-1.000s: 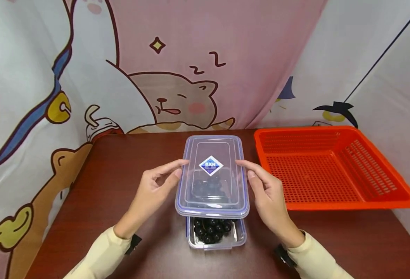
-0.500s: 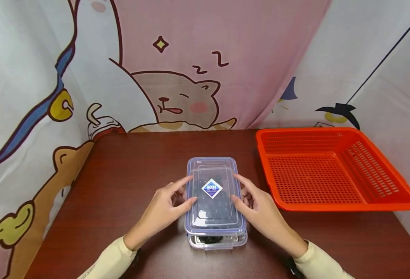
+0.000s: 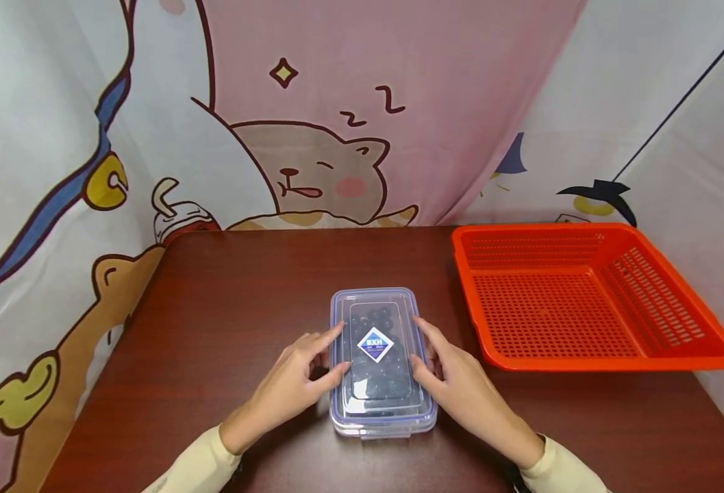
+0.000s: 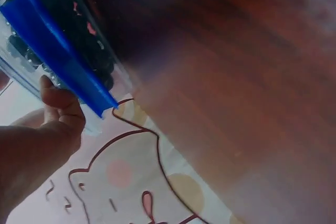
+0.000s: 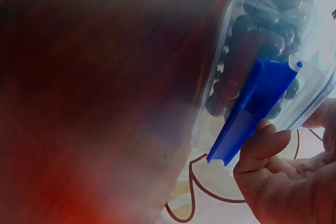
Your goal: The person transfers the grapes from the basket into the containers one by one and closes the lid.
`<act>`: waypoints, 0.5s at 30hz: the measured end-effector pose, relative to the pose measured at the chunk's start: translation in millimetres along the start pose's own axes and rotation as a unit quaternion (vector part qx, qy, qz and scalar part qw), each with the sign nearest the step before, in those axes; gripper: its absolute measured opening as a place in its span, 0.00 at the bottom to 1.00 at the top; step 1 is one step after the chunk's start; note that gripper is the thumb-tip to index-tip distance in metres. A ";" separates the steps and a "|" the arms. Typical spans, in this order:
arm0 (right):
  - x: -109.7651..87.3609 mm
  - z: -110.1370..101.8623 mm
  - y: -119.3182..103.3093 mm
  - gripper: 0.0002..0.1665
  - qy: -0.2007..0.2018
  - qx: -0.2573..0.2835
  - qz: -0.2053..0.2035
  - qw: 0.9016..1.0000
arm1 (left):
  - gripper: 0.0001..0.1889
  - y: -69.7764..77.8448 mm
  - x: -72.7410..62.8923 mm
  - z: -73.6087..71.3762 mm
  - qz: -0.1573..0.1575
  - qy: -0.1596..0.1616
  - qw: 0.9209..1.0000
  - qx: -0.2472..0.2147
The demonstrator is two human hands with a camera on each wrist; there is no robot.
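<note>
A clear lid [image 3: 381, 394] with a blue rim and a diamond-shaped label lies on a clear food container [image 3: 386, 434] in front of me. Dark round grapes [image 5: 244, 30] fill it, seen through its wall in the right wrist view. My left hand [image 3: 294, 383] holds the lid's left edge, thumb and forefinger on top. At the right edge my right hand [image 3: 460, 376] does the same. Blue clip flaps run along both long sides: the left flap [image 4: 58, 51] and the right flap [image 5: 254, 103], each with curled fingers close to it.
A red plastic basket [image 3: 553, 363] with a perforated bottom stands on the brown table [image 3: 244, 294] to the right. Behind the table hangs a printed cloth [image 3: 460, 89] with cartoon animals.
Both hands have brought the lid down and toward me, from above and behind the container onto it. The grapes at the near end, formerly uncovered, are now under the lid.
</note>
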State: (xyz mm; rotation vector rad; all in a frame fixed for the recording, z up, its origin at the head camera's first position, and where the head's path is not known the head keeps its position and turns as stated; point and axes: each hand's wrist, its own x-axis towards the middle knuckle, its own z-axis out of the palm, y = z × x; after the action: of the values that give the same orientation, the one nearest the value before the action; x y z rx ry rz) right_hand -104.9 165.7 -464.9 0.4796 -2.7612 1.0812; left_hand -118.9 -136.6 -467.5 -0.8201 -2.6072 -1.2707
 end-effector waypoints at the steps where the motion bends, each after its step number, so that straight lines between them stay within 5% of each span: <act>1: -1.8 -0.4 -1.1 0.39 0.001 -0.005 0.002 1.000 | 0.35 0.3 -0.9 0.4 0.002 -0.002 1.000 0.000; 10: -18.9 -4.4 -13.7 0.40 -0.012 -0.054 0.043 0.998 | 0.37 8.0 -10.7 7.2 -0.011 -0.015 0.999 0.049; 15: -13.4 -8.2 -7.9 0.39 -0.040 0.020 0.052 0.998 | 0.36 7.0 -10.8 4.6 -0.041 -0.018 0.998 0.050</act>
State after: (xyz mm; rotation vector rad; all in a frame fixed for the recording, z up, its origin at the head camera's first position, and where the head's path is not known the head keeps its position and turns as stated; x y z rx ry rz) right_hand -89.5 169.0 -457.1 0.3972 -2.8667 1.1668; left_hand -105.6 -134.0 -469.2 -0.7332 -2.7346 -1.1454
